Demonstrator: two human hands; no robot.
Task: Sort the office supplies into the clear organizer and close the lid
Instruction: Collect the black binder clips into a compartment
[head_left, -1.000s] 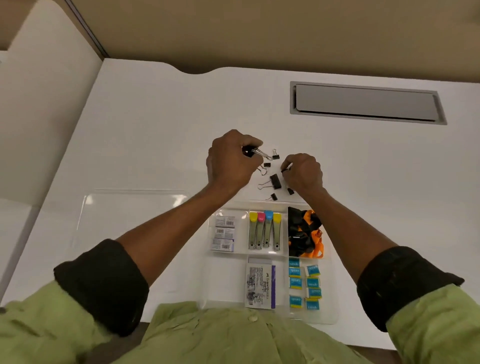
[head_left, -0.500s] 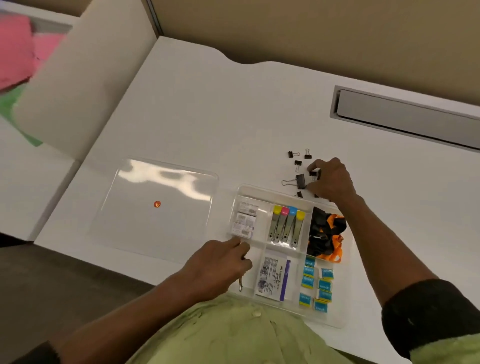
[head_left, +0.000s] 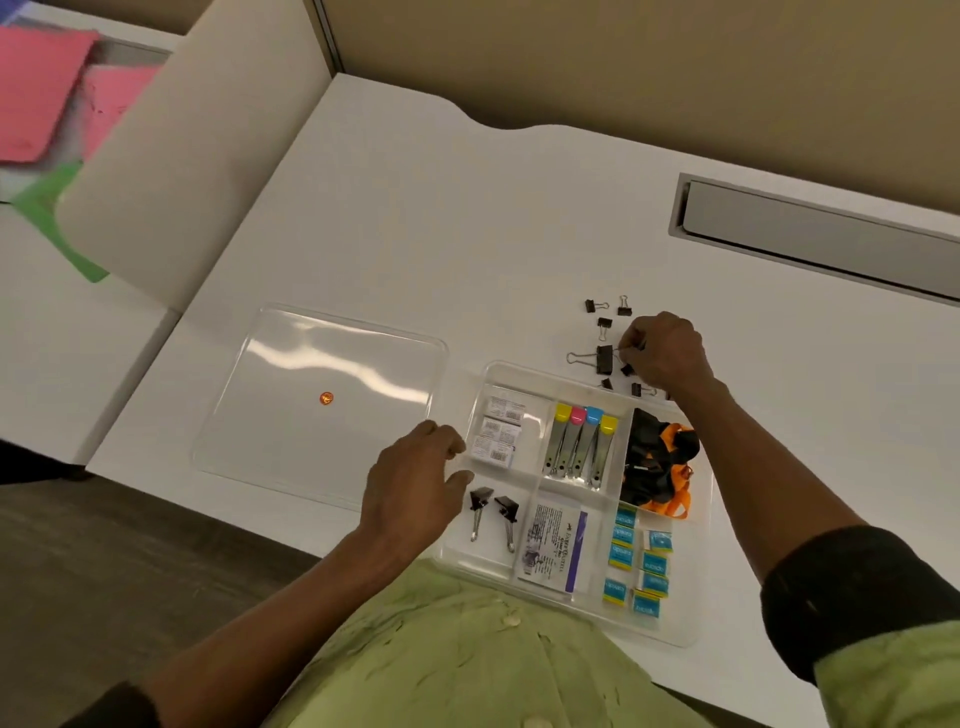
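The clear organizer sits at the desk's near edge, its lid lying flat to its left. Two black binder clips lie in its front-left compartment. My left hand hovers just left of them, fingers loosely apart and holding nothing. Other compartments hold staple boxes, colour-capped metal tools, black and orange lanyards, blue erasers and a packet. Behind the organizer, my right hand pinches the wire handle of a large binder clip. Several small clips lie loose around it.
A grey cable hatch is set into the desk at the back right. A beige divider panel stands at the left, with pink sheets and a green one beyond it. The desk's front edge runs under my left forearm.
My left hand came back from the clip pile, and two binder clips now lie in the front-left compartment with the hand open beside them. My right hand shifted onto the large clip.
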